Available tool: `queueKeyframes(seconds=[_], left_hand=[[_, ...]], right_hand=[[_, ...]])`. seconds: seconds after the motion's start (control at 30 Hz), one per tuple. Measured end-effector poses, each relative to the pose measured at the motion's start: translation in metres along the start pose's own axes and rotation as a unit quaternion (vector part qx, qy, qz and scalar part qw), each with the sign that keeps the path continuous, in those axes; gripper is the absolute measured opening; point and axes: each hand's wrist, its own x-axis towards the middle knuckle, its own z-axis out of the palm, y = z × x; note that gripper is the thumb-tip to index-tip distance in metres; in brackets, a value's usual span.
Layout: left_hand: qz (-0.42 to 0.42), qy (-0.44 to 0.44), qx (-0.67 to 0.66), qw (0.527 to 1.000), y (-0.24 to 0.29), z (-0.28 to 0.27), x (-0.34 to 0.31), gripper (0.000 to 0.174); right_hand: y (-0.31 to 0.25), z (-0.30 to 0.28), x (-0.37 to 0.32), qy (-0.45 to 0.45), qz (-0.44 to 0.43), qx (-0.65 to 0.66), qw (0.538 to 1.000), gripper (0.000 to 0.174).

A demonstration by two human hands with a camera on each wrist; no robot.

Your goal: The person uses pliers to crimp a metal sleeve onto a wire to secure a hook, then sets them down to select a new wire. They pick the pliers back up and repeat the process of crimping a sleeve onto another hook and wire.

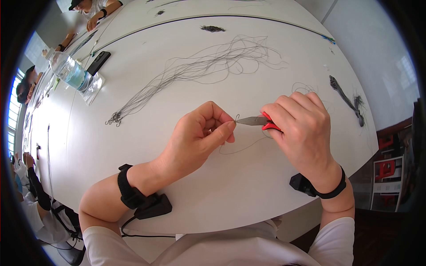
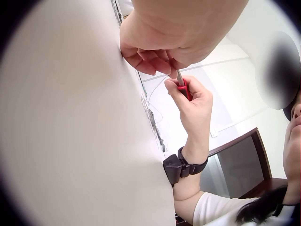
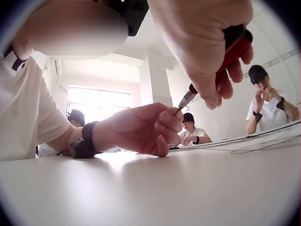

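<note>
My left hand (image 1: pixel 199 135) pinches a thin dark wire (image 1: pixel 237 117) between thumb and index finger, close to a small bent loop at its end. In my right hand (image 1: pixel 304 128) are long-nosed pliers (image 1: pixel 252 120) with red handles, their tips right at that bent end. The wire's tail curves loosely below the hands, over the white table. In the right wrist view, the pliers' red and black handle (image 3: pixel 237 49) lies in the palm, and the nose meets the left fingertips. The left wrist view shows the pliers (image 2: pixel 183 88) beyond the left fingers.
A spread bundle of long wires (image 1: pixel 177 73) with hooked ends lies on the white table (image 1: pixel 213 190). Around it are a dark wire clump (image 1: pixel 213 29), a twisted dark bundle (image 1: pixel 346 99), a water bottle (image 1: pixel 73 73) and a phone (image 1: pixel 98 63). Other people sit around the table.
</note>
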Motion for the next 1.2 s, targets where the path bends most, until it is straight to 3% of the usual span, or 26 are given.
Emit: queueKeyframes(seconds=[0.2, 0.27, 0.3, 0.37, 0.4, 0.47, 0.5, 0.53, 0.6, 0.67, 0.73, 0.8, 0.87, 1.2], left_hand=[[-0.026, -0.011, 0.002, 1.0, 0.013, -0.001, 0.0, 0.018], [-0.106, -0.089, 0.08, 0.987, 0.021, -0.008, -0.001, 0.021], [-0.104, -0.095, 0.083, 0.987, 0.019, -0.006, -0.002, 0.021], [0.065, -0.03, 0.084, 0.994, 0.012, -0.005, -0.006, 0.027], [0.062, -0.032, 0.086, 0.994, 0.01, -0.006, -0.003, 0.027], [0.25, 0.049, 0.077, 0.964, 0.005, -0.008, 0.001, 0.031], [0.258, 0.069, 0.013, 0.964, 0.006, -0.007, 0.0, 0.028], [0.254, 0.071, 0.017, 0.964, 0.011, -0.008, -0.004, 0.028], [0.108, -0.002, -0.171, 0.979, 0.024, -0.013, -0.011, 0.03], [0.103, 0.022, -0.157, 0.982, 0.016, -0.012, -0.005, 0.03], [0.017, 0.087, -0.05, 0.995, 0.013, -0.011, 0.0, 0.029], [0.008, 0.09, -0.021, 0.996, 0.012, -0.009, 0.003, 0.03], [0.013, 0.026, 0.096, 0.995, 0.013, -0.008, 0.003, 0.029], [-0.033, -0.021, 0.176, 0.984, 0.021, -0.006, -0.005, 0.028]], right_hand=[[0.007, 0.001, -0.002, -0.001, 0.021, 0.016, 1.0, 0.025], [0.012, 0.002, -0.003, 0.005, 0.037, 0.014, 0.999, 0.025], [0.013, 0.001, -0.004, -0.005, 0.046, 0.021, 0.999, 0.025], [0.014, 0.002, -0.004, -0.016, 0.06, 0.03, 0.998, 0.025], [0.014, 0.003, -0.004, -0.018, 0.06, 0.035, 0.997, 0.024], [0.012, 0.004, -0.004, -0.021, 0.06, 0.046, 0.997, 0.024], [0.01, 0.005, -0.004, -0.024, 0.059, 0.053, 0.997, 0.023], [0.008, 0.005, -0.003, -0.028, 0.057, 0.059, 0.996, 0.023], [0.006, 0.006, -0.004, -0.033, 0.054, 0.066, 0.996, 0.023], [0.005, 0.006, -0.004, -0.04, 0.052, 0.069, 0.995, 0.023], [0.004, 0.004, -0.004, -0.021, 0.05, 0.066, 0.996, 0.024], [0.004, 0.003, -0.005, -0.026, 0.048, 0.067, 0.996, 0.025], [0.004, 0.002, -0.005, -0.032, 0.047, 0.068, 0.996, 0.025], [0.002, 0.002, -0.006, -0.044, 0.05, 0.075, 0.995, 0.027]])
